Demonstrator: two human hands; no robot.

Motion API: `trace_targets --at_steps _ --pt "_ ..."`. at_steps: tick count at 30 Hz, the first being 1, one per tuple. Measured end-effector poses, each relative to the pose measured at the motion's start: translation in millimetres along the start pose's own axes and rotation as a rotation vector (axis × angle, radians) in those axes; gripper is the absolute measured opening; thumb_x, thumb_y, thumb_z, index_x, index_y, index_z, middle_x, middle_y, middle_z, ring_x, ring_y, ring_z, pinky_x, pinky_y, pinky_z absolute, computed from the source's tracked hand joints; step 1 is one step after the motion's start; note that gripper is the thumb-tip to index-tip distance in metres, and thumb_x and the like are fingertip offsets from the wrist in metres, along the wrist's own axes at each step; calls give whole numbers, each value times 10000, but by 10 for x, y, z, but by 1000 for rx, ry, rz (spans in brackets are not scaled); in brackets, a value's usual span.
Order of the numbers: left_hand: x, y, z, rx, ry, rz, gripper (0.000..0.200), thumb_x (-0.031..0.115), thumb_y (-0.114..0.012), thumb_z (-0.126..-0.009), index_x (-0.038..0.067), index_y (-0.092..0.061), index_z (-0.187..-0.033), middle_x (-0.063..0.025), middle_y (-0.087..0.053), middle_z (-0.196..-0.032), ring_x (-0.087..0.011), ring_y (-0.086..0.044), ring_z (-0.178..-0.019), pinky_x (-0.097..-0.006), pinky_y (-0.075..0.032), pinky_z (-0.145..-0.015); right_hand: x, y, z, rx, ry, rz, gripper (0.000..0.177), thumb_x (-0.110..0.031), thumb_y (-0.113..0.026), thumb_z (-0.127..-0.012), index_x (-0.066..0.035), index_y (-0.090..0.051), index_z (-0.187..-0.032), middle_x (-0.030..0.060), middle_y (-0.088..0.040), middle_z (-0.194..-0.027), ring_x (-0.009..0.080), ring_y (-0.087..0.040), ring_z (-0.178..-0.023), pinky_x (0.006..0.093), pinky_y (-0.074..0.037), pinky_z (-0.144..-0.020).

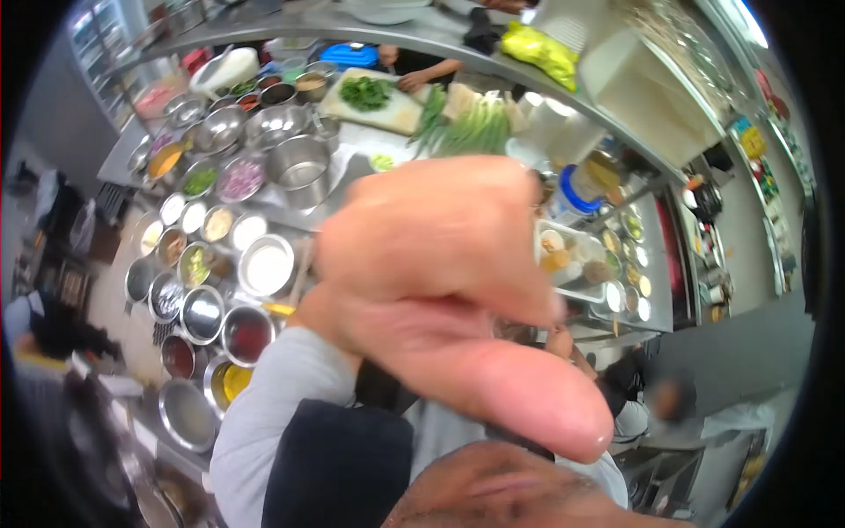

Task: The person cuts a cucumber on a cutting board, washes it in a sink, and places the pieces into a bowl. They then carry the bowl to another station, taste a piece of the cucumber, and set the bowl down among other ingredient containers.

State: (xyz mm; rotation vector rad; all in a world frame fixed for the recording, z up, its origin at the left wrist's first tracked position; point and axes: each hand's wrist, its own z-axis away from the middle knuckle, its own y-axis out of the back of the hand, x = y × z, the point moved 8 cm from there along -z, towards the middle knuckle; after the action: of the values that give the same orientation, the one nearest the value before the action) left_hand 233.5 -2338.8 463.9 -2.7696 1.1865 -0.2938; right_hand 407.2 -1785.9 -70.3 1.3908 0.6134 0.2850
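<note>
My left hand (pixel 440 255) fills the middle of the view, very close to the camera and slightly blurred. Its fingers are curled in and the thumb sticks out toward the lower right; nothing shows between them. The grey sleeve (pixel 290 396) of that arm rises from the lower left. Behind the hand, a steel counter is partly covered from sight. A deep steel pot (pixel 299 172) and a white-filled container (pixel 266 266) appear just left of the hand. I do not see my right hand.
Across the counter, a co-worker's hands (pixel 412 81) are at a cutting board (pixel 339 107) with chopped greens. Green onions (pixel 480 123) lie beside it. Several steel bowls and sauce pots (pixel 246 334) line the left. An overhead shelf (pixel 290 26) crosses the top. Another person (pixel 625 378) stands right.
</note>
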Motion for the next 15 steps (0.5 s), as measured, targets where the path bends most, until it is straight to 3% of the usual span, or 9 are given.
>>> trace_targets --at_steps 1,3,5,6,7,9,15 --pt "-71 -39 3 29 10 134 480 397 -1053 -636 72 -733 -787 -5 -603 -638 -155 -516 -528 -295 -322 -469 -64 46 1 11 -1 10 346 -386 -662 -1027 -107 -767 -1203 197 -768 -1199 417 -698 -1180 536 -544 -995" --pt "-144 -141 88 -33 113 332 524 480 -1007 -713 60 -752 -893 -32 -695 -749 -149 -561 -596 -298 -360 -476 -25 -92 -121 16 46 -5 349 -387 -657 -1029 -102 -764 -1200 198 -768 -1186 423 -701 -1166 543 -542 -985" --pt "-164 -229 181 162 65 658 625 616 -899 -810 52 -752 -1038 -45 -742 -921 -147 -569 -670 -295 -394 -494 6 -136 -210 35 68 -20 351 -388 -652 -1031 -98 -761 -1197 199 -769 -1173 429 -703 -1151 549 -541 -976" --pt "-116 -233 192 210 52 742 717 744 -782 -853 68 -707 -1080 -57 -679 -916 -149 -559 -717 -276 -427 -511 32 -119 -180 44 78 -6 350 -391 -647 -1032 -94 -761 -1180 204 -768 -1166 437 -704 -1136 555 -542 -963" --pt "-29 -251 177 214 57 739 717 744 -782 -853 68 -707 -1080 -57 -679 -916 -149 -559 -717 -276 -427 -511 43 -122 -149 51 85 6 351 -393 -642 -1033 -90 -762 -1163 209 -766 -1160 445 -706 -1120 560 -543 -950" --pt "153 -159 136 292 -40 941 409 474 -596 -1107 65 -610 -1093 -77 -508 -1010 -193 -501 -756 -289 -540 -606 70 -240 -244 55 96 12 352 -397 -638 -1036 -88 -761 -1152 210 -766 -1149 449 -706 -1113 564 -545 -943" --pt "338 -209 57 311 -83 1097 364 436 -602 -1105 72 -602 -1091 -74 -501 -1007 -195 -504 -766 -295 -547 -604 201 -302 -315 45 62 91 351 -420 -636 -1041 -103 -767 -1116 206 -772 -1095 453 -712 -1078 574 -554 -913"
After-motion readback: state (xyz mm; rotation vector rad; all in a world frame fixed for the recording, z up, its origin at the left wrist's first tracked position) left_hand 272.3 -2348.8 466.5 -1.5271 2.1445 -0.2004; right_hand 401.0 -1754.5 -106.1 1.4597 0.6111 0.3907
